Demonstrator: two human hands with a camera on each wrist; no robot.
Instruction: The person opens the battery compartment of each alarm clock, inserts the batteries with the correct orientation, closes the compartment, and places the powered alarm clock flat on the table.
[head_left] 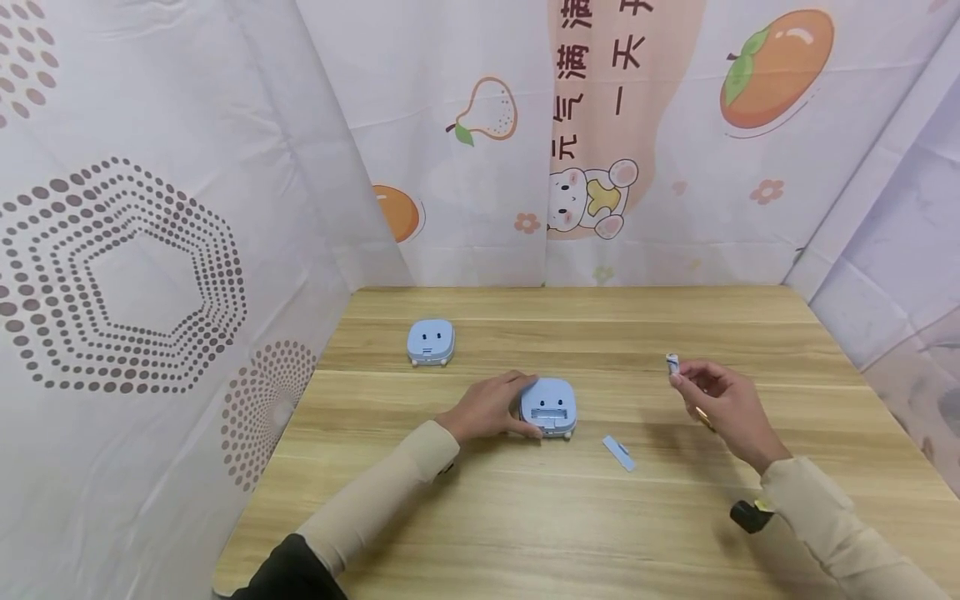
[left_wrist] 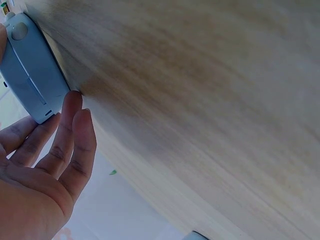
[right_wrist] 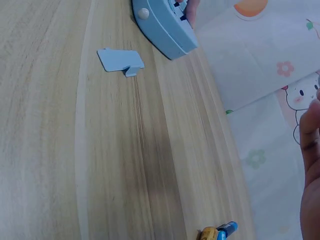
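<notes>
A light blue rounded-square device (head_left: 548,400) with two dark eye dots lies on the table, its battery compartment uncovered. My left hand (head_left: 491,407) holds it by its left side, thumb at the front edge. In the left wrist view the fingers of this hand (left_wrist: 55,165) reach along the side of the device (left_wrist: 35,65). Above the table, my right hand (head_left: 723,408) pinches a small white battery (head_left: 672,364) upright between thumb and fingers. Between the hands lies the light blue battery cover (head_left: 618,452), with a small tab visible in the right wrist view.
A second light blue device (head_left: 431,342) with a similar face sits farther back on the left. Batteries (right_wrist: 220,232), one gold and others blue, lie on the wooden table (head_left: 480,533) near my right hand. Printed curtains (head_left: 465,208) border the table at the back and sides.
</notes>
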